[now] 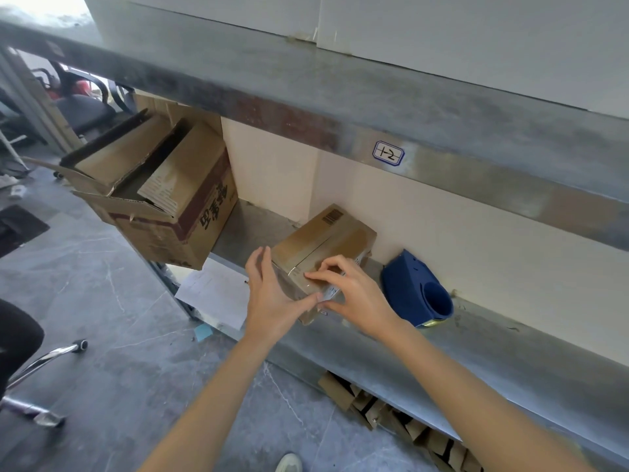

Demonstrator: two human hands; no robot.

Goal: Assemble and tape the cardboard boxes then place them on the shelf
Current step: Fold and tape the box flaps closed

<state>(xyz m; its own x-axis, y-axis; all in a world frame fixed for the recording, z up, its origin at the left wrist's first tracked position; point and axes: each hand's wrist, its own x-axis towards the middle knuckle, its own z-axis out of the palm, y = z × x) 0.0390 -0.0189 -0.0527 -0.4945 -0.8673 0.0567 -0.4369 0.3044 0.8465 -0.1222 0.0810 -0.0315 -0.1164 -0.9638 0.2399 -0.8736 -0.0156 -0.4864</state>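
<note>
small brown cardboard box (323, 233) on grey metal shelf (476, 362) above marbled floor (102, 301). left hand (272, 298) flat against it; right hand (354, 294) pinches its corner.

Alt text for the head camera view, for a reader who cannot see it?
Two bare hands press on a small cardboard box on a metal shelf, the left hand flat against its side, the right hand gripping its near end. A blue tape dispenser sits to its right, a large open cardboard box to its left.
</note>
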